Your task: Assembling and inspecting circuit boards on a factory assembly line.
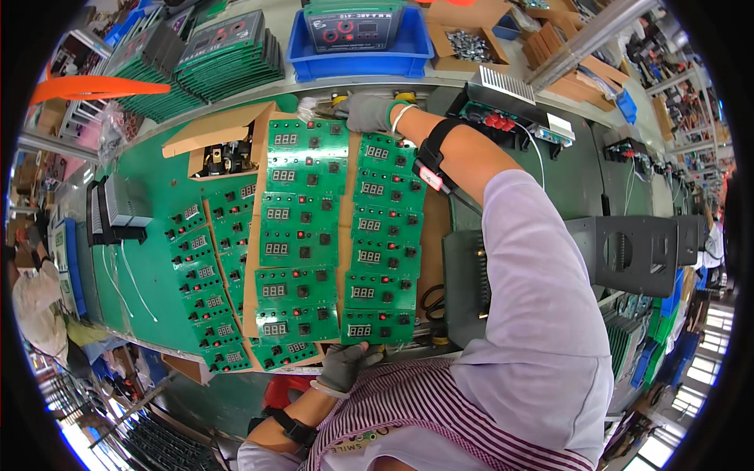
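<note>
Two long columns of green circuit boards, a left column (pixel 300 212) and a right column (pixel 385 228), lie on cardboard (pixel 432 259), each board with a digit display and small buttons. My left hand (pixel 343 369), in a grey glove with bare fingertips, is curled at their near edge, by the right column's lower end. At the far end, my right hand (pixel 371 114), gloved likewise, is bent beside the top of the columns. My right forearm reaches over the right side of the boards. What the fingers of either hand hold is hidden.
More circuit boards (pixel 208 282) lie to the left, near an open cardboard box (pixel 228 153) of dark parts. Behind stand stacked boards (pixel 228 59) and a blue bin (pixel 357 67). Heatsinks (pixel 122 204), black metal housings (pixel 628 247) and a finned unit (pixel 495 102) with a cable flank the bench.
</note>
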`<state>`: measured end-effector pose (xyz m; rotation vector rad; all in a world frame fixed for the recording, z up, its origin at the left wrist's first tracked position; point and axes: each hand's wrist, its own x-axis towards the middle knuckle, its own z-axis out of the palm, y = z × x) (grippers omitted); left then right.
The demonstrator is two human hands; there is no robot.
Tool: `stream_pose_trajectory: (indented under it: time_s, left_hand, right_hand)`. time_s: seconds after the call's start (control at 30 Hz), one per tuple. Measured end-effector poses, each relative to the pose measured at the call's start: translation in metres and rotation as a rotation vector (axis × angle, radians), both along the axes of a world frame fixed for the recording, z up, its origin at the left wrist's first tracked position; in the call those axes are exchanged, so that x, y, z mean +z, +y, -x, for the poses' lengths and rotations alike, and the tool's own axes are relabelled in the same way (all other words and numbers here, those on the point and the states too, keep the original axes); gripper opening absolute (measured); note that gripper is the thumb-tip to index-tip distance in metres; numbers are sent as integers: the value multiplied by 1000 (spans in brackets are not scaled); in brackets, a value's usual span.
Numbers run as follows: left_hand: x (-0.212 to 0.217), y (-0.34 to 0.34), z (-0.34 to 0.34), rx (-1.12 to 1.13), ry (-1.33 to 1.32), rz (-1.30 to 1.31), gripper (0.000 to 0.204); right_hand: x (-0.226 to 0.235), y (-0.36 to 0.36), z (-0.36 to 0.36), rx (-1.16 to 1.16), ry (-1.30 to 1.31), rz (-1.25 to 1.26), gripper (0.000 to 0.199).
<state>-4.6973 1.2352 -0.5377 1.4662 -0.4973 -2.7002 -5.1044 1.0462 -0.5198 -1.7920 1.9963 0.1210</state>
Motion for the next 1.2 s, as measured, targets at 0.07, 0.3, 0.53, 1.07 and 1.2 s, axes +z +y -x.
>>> stream_pose_trajectory:
  time_s: [0.07,0.3,0.53,1.07,1.2]
  left_hand:
    - [-3,7,12,12,-6,5,29]
    - [-17,28,40,61,-77,-44,31]
    - [-50,51,49,103,-82,-107,32]
    - [-51,45,75,-15,-101,-169,32]
    - [-54,44,79,-47,-96,-200,32]
  right_hand:
    - [0,-3,0,-28,-58,6,45]
    - [-25,-6,13,-36,-143,13,48]
    - [-47,-9,23,75,-166,62,44]
    - [-35,-6,37,-19,-174,-69,43]
    - [-33,-8,41,-21,-155,-151,48]
